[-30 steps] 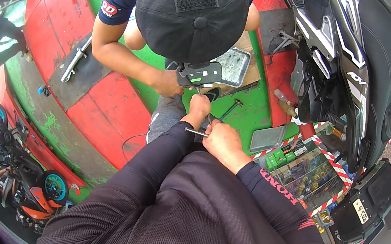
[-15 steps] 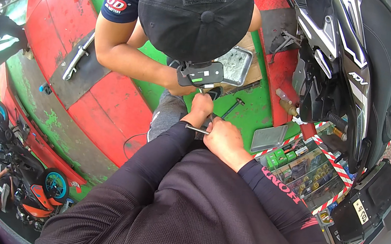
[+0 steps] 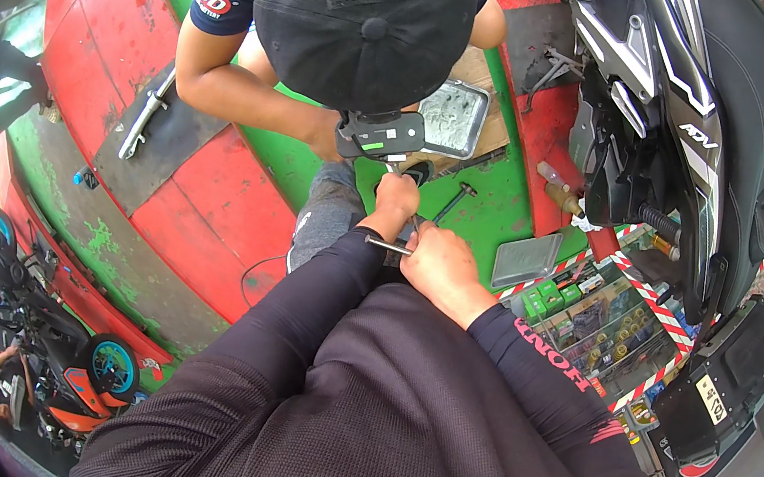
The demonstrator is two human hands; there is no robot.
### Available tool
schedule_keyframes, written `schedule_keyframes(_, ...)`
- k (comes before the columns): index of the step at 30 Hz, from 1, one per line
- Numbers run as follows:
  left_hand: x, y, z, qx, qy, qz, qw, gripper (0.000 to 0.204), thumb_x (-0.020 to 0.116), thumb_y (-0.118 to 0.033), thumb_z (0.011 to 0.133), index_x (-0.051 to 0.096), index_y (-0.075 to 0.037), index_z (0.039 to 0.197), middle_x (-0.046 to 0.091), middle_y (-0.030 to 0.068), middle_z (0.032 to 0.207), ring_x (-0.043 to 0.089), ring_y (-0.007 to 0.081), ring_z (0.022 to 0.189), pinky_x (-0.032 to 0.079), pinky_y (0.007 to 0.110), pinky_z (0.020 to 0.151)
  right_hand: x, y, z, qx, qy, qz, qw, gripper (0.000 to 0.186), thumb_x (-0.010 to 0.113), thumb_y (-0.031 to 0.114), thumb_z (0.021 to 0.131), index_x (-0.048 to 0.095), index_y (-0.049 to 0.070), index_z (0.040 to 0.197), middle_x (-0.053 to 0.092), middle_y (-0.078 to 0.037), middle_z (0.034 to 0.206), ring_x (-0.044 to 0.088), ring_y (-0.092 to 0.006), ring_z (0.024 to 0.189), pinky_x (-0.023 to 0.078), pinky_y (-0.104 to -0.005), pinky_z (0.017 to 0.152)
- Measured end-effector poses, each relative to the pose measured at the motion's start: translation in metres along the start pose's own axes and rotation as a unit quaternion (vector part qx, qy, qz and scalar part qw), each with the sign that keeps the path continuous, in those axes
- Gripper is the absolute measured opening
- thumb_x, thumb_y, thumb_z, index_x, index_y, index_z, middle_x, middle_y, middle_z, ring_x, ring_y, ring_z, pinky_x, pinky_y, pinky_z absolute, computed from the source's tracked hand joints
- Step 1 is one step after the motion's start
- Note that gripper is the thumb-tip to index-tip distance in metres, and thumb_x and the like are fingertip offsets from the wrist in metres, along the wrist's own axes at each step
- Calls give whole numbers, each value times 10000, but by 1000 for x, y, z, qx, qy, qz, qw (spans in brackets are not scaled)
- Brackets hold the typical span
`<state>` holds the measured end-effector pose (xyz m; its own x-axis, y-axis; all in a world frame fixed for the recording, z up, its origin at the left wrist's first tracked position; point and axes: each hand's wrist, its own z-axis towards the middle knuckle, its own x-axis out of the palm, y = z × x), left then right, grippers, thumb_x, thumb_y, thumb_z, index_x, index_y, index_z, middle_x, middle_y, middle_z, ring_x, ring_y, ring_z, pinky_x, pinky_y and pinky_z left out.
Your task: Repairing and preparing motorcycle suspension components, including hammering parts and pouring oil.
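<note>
My left hand [image 3: 395, 198] is closed around a slim metal piece that shows just above the fist; its kind is hidden. Close beside it, nearer to me, my right hand [image 3: 444, 266] is wrapped round a silver metal bar [image 3: 386, 244], whose end sticks out to the left past my left wrist. A short dark shaft shows between the two hands. Across from me a co-worker in a black cap [image 3: 365, 19] bends over my hands. The co-worker's forearm [image 3: 267, 113] reaches toward the same spot; the hand is partly covered by a device under the cap's brim.
A metal tray with grey liquid [image 3: 452, 121] rests on a wooden board. A hammer [image 3: 456, 202] lies on the green floor, near a second tray [image 3: 527, 260]. At right stand a scooter [image 3: 703, 138] and a glass case [image 3: 618, 343]. A fork leg [image 3: 148, 120] lies at left.
The co-worker's head has shifted slightly left and the whole view has moved a little. Both my hands keep their grips in nearly the same place.
</note>
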<state>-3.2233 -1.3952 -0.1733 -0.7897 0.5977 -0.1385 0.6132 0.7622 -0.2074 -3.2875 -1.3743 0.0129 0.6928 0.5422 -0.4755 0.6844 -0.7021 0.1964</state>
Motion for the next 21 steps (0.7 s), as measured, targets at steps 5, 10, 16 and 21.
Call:
schedule_keyframes(5, 5, 10, 18, -11, -15, 2, 1000, 414, 511, -238, 950, 688, 116, 1075, 699, 342, 1075, 719, 446, 950, 566, 495, 841, 3, 0, 2, -7, 19, 2, 1000, 296, 539, 217, 964, 674, -45, 995, 707, -280, 864, 691, -473, 817, 534, -562, 799)
schedule_keyframes(10, 8, 17, 24, -17, -21, -13, 1000, 419, 522, -242, 944, 685, 107, 1108, 677, 346, 1151, 644, 479, 1142, 508, 495, 983, 8, -2, 4, -2, 6, -1, 1000, 282, 544, 202, 958, 667, -47, 1006, 704, -285, 861, 692, -474, 820, 535, -562, 800)
schedule_keyframes(16, 11, 7, 21, -3, -22, 11, 1000, 421, 510, -250, 950, 680, 98, 1116, 667, 350, 1168, 642, 485, 1138, 510, 507, 973, 5, -4, 4, -8, 14, 2, 1000, 276, 552, 185, 944, 663, -56, 1021, 704, -289, 863, 691, -477, 818, 537, -555, 803)
schedule_keyframes(21, 14, 11, 28, -1, 11, 10, 1000, 433, 501, -249, 948, 654, 93, 1167, 649, 357, 1202, 622, 482, 1172, 491, 499, 1007, 2, 0, 3, 23, 21, -4, 999, 220, 605, 168, 882, 682, -14, 979, 729, -237, 927, 714, -406, 900, 559, -496, 817)
